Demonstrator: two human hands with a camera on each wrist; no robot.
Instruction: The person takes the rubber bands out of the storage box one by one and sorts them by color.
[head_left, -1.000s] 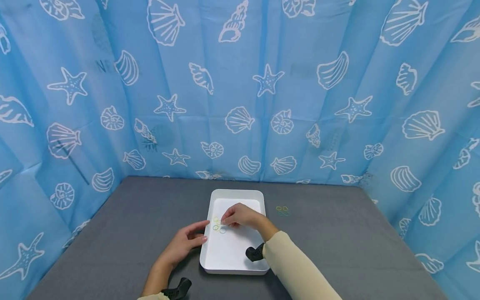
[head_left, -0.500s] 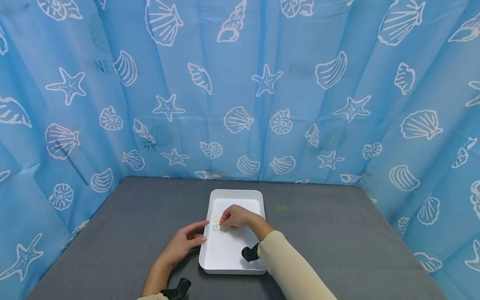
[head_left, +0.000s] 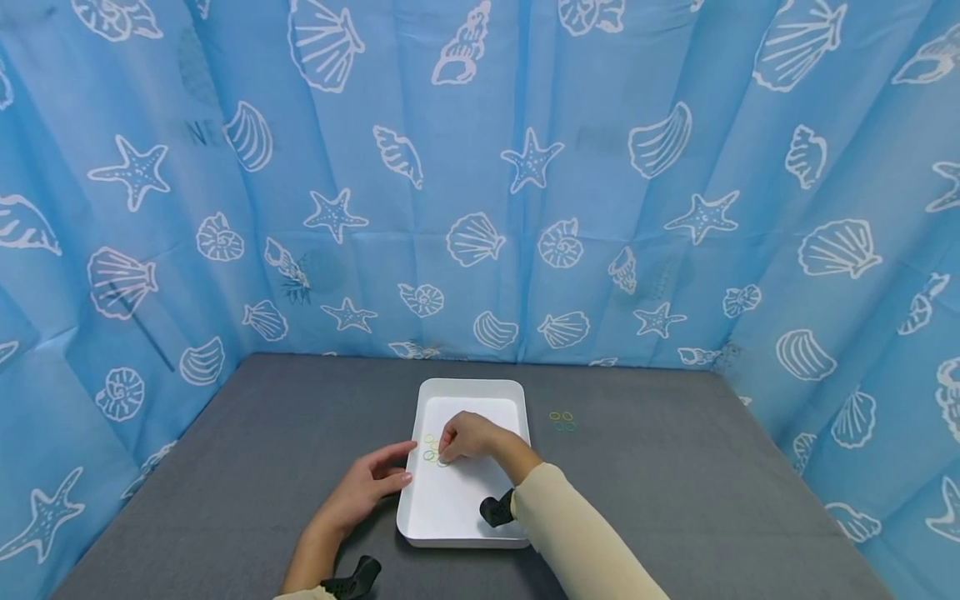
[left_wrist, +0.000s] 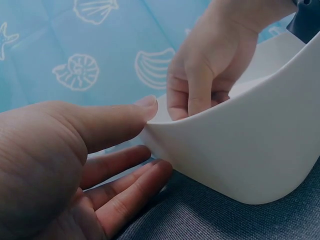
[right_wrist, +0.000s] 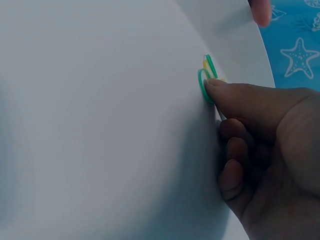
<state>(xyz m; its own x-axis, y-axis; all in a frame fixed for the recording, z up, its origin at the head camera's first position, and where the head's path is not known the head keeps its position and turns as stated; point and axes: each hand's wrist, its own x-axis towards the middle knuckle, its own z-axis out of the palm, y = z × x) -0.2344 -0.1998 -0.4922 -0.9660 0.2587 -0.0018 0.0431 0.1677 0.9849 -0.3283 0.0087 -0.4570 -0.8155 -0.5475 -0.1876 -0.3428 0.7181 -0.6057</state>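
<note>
A shallow white tray (head_left: 461, 521) lies on the table in the head view. My right hand (head_left: 472, 436) reaches down into its left part, thumb and index finger pinching a thin green rubber band (right_wrist: 201, 82), seen in the right wrist view. Other small rubber bands (head_left: 429, 456), yellow and green, lie on the tray floor just left of those fingertips; some are partly hidden by the hand. My left hand (head_left: 365, 485) is at the tray's left side. In the left wrist view its thumb rests at the rim, with the other fingers loosely extended along the outer wall.
Several yellow and green rubber bands (head_left: 562, 421) lie on the grey table (head_left: 675, 467) to the right of the tray. A blue shell-print curtain (head_left: 480, 317) stands behind the table and along both sides. Each wrist carries a black camera mount (head_left: 497, 510).
My right hand has shifted slightly left and down, its fingertips now covering part of the band that lay beside them. The left hand stays at the tray's side.
</note>
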